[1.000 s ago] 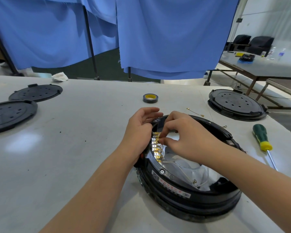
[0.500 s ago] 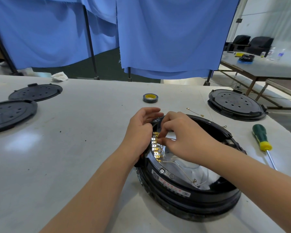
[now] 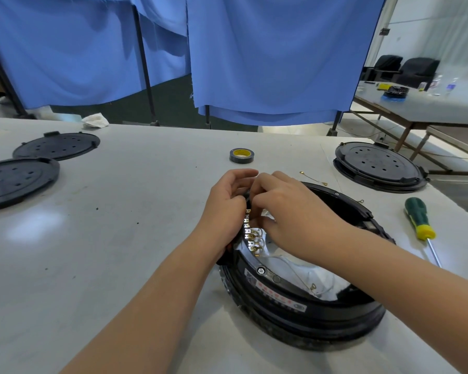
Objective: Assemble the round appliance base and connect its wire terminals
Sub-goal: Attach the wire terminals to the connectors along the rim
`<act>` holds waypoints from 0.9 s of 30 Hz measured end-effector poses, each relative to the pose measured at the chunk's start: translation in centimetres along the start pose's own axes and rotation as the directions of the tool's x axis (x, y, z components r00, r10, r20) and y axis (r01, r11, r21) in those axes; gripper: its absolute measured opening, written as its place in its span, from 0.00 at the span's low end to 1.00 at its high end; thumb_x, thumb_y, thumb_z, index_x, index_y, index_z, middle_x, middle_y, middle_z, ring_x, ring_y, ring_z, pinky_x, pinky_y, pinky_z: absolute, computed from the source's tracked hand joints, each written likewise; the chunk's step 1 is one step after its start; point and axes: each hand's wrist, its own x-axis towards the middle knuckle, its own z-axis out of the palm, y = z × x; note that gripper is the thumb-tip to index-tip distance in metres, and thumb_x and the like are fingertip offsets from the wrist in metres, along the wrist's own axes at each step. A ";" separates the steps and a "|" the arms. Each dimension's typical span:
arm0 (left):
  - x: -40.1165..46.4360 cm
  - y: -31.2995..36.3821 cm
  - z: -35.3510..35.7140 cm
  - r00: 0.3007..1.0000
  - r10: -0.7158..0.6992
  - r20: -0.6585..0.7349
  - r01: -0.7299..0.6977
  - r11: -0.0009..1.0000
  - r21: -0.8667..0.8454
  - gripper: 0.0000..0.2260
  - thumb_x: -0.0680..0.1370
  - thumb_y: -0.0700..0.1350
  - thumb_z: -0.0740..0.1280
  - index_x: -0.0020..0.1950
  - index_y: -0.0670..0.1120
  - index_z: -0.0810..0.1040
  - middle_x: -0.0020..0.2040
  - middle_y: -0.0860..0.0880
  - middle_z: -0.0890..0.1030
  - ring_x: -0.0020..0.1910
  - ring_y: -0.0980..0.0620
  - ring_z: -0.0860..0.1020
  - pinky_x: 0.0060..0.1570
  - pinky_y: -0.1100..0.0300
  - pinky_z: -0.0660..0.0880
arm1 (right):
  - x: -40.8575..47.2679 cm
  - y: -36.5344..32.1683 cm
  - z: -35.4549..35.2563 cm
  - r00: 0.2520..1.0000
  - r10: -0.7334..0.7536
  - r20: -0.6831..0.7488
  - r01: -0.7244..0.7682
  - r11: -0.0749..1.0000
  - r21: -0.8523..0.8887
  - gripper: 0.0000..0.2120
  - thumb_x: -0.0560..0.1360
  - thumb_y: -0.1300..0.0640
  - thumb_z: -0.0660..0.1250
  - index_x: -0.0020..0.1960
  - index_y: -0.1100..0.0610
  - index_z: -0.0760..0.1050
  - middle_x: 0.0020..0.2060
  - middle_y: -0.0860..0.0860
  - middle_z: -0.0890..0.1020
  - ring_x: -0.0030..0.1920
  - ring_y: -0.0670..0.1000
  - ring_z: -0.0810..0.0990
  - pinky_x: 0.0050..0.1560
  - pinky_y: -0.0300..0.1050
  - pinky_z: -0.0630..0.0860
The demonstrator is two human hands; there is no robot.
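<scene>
Just right of centre in the frame sits the round appliance base [image 3: 303, 306], open side up on the white table [image 3: 119, 238]. The left hand [image 3: 224, 214] curls round its rim at the upper left, bracing it. The right hand [image 3: 289, 217] reaches inside, fingertips pinched at the row of brass terminals [image 3: 250, 236]; what they pinch I cannot tell. This looks like the wiring step. Next, I'd judge, another loose wire [image 3: 297, 271] must be seated squarely on its tab.

You're in an assembly workshop: white worktable [image 3: 119, 238], blue curtain partitions [image 3: 268, 55], screwdriver [image 3: 419, 220], tape roll [image 3: 241, 156], spare black covers [image 3: 19, 179].
</scene>
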 end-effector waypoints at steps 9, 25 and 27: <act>0.0 0.1 0.0 1.000 -0.023 -0.009 0.023 0.999 -0.031 0.26 0.72 0.23 0.53 0.54 0.49 0.77 0.50 0.51 0.82 0.50 0.58 0.82 0.40 0.67 0.77 | -0.3 0.5 1.0 0.997 0.068 -0.026 -0.063 0.983 0.170 0.04 0.75 0.58 0.67 0.48 0.55 0.80 0.51 0.49 0.76 0.54 0.53 0.71 0.56 0.48 0.68; 0.3 0.1 -0.7 0.997 -0.048 -0.055 0.050 0.998 0.029 0.23 0.73 0.24 0.56 0.49 0.49 0.81 0.48 0.54 0.85 0.50 0.59 0.82 0.39 0.67 0.78 | -4.1 12.6 -2.0 0.830 0.554 -0.064 -0.449 0.732 0.512 0.05 0.75 0.56 0.68 0.45 0.48 0.82 0.44 0.47 0.82 0.48 0.49 0.80 0.57 0.53 0.76; 0.3 0.2 -0.9 0.997 -0.040 -0.069 0.045 0.997 0.064 0.22 0.74 0.25 0.57 0.48 0.48 0.82 0.47 0.54 0.85 0.49 0.60 0.82 0.38 0.68 0.77 | -4.9 14.4 -1.4 0.792 0.610 0.011 -0.528 0.676 0.513 0.06 0.76 0.56 0.68 0.44 0.47 0.81 0.43 0.47 0.83 0.46 0.54 0.82 0.47 0.52 0.79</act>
